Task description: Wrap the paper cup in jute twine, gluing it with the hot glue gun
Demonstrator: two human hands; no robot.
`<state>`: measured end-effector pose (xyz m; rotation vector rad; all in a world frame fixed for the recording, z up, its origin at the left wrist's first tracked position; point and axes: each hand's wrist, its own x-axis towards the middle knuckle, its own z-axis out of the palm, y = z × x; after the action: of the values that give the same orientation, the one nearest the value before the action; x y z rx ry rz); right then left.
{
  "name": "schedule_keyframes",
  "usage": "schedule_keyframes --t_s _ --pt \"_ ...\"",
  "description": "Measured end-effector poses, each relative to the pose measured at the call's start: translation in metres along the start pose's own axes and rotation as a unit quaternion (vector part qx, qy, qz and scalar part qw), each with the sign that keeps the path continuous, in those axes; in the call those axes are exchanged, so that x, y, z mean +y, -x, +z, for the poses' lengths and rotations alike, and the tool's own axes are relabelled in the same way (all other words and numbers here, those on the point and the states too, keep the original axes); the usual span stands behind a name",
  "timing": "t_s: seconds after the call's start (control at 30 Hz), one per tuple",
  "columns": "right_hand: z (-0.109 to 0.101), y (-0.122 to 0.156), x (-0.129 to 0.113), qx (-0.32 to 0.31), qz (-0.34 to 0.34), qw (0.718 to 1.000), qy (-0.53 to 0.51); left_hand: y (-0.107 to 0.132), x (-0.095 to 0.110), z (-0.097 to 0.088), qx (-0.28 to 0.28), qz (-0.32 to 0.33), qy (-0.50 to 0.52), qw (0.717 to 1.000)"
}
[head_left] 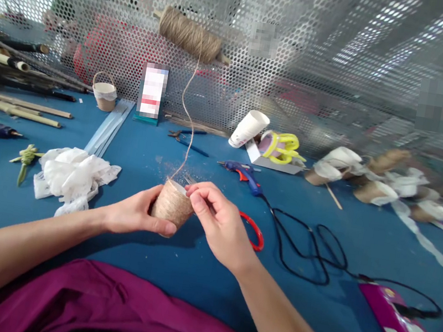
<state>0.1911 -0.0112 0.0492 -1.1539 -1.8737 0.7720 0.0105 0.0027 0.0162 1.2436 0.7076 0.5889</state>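
My left hand (136,213) is wrapped round a small cup covered in jute twine (172,207), held just above the blue table (196,274). My right hand (218,223) pinches at the cup's rim, fingers closed on the twine there. A strand of twine (185,115) rises from the cup to a twine spool (190,35) mounted on the perforated metal screen behind.
Red-handled scissors (255,234) lie under my right hand. A blue glue gun (245,174) with black cable (309,247) sits to the right, a purple power strip (402,326) farther right. White lace (72,176) lies left, bamboo sticks (12,105) far left, wrapped cups (371,178) at back right.
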Motion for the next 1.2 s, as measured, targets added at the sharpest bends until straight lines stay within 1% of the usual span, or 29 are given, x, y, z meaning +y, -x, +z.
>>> schedule_keyframes --t_s 0.1,0.2,0.27,0.37,0.47,0.57,0.6,0.7,0.77,0.83,0.87,0.9,0.93,0.97,1.0,1.03,1.07,1.1,1.13,1.17,1.2 --pt "0.001 -0.002 0.004 0.01 -0.001 1.0 -0.004 -0.001 -0.001 -0.001 0.005 -0.007 0.029 1.0" --pt "0.002 -0.001 0.008 0.003 -0.001 1.0 -0.029 -0.001 -0.002 -0.002 -0.007 -0.001 0.098 0.995" --pt "0.004 0.0 0.01 -0.001 -0.017 0.999 -0.042 -0.001 -0.003 -0.001 -0.017 0.004 0.128 0.992" --pt "0.007 0.003 0.011 -0.001 -0.049 0.998 -0.039 0.0 -0.001 0.0 -0.015 0.001 0.105 0.994" --pt "0.009 0.006 0.011 0.009 -0.086 0.996 -0.023 0.0 -0.001 -0.001 -0.015 0.02 0.066 0.998" --pt "0.008 0.009 0.01 0.015 -0.129 0.992 0.002 -0.001 -0.002 -0.006 -0.033 0.05 0.09 0.994" --pt "0.008 0.009 0.01 0.012 -0.138 0.99 0.011 -0.002 -0.002 -0.009 -0.026 0.059 0.114 0.991" --pt "0.008 0.01 0.011 -0.006 -0.149 0.988 0.029 -0.007 0.004 -0.018 0.036 0.093 0.208 0.973" --pt "0.008 0.01 0.013 -0.018 -0.149 0.988 0.037 -0.011 0.009 -0.026 0.106 0.121 0.224 0.961" --pt "0.009 0.01 0.014 -0.023 -0.152 0.987 0.043 -0.015 0.012 -0.036 0.185 0.129 0.192 0.955" --pt "0.01 0.01 0.014 -0.022 -0.152 0.987 0.045 -0.017 0.011 -0.041 0.218 0.127 0.151 0.956" --pt "0.01 0.01 0.014 -0.02 -0.151 0.987 0.046 -0.018 0.01 -0.046 0.25 0.112 0.081 0.958" --pt "0.01 0.01 0.015 -0.016 -0.147 0.988 0.045 -0.019 0.009 -0.05 0.268 0.085 -0.02 0.96" --pt "0.01 0.009 0.015 -0.011 -0.138 0.99 0.041 -0.02 0.007 -0.053 0.266 0.057 -0.12 0.955" --pt "0.009 0.009 0.016 -0.006 -0.125 0.992 0.034 -0.02 0.006 -0.055 0.273 0.048 -0.202 0.94" --pt "0.009 0.008 0.017 0.001 -0.111 0.993 0.026 -0.019 0.006 -0.055 0.296 0.06 -0.261 0.917" --pt "0.008 0.007 0.017 0.01 -0.098 0.995 0.017 -0.018 0.006 -0.054 0.318 0.086 -0.298 0.896" --pt "0.007 0.006 0.018 0.02 -0.086 0.996 0.009 -0.016 0.008 -0.052 0.325 0.107 -0.316 0.885" --pt "0.006 0.005 0.018 0.032 -0.078 0.996 0.002 -0.014 0.009 -0.048 0.313 0.114 -0.316 0.888" --pt "0.005 0.004 0.019 0.045 -0.073 0.996 -0.003 -0.012 0.011 -0.042 0.284 0.106 -0.296 0.906" --pt "0.005 0.003 0.019 0.057 -0.07 0.996 -0.008 -0.01 0.011 -0.036 0.23 0.086 -0.253 0.936"
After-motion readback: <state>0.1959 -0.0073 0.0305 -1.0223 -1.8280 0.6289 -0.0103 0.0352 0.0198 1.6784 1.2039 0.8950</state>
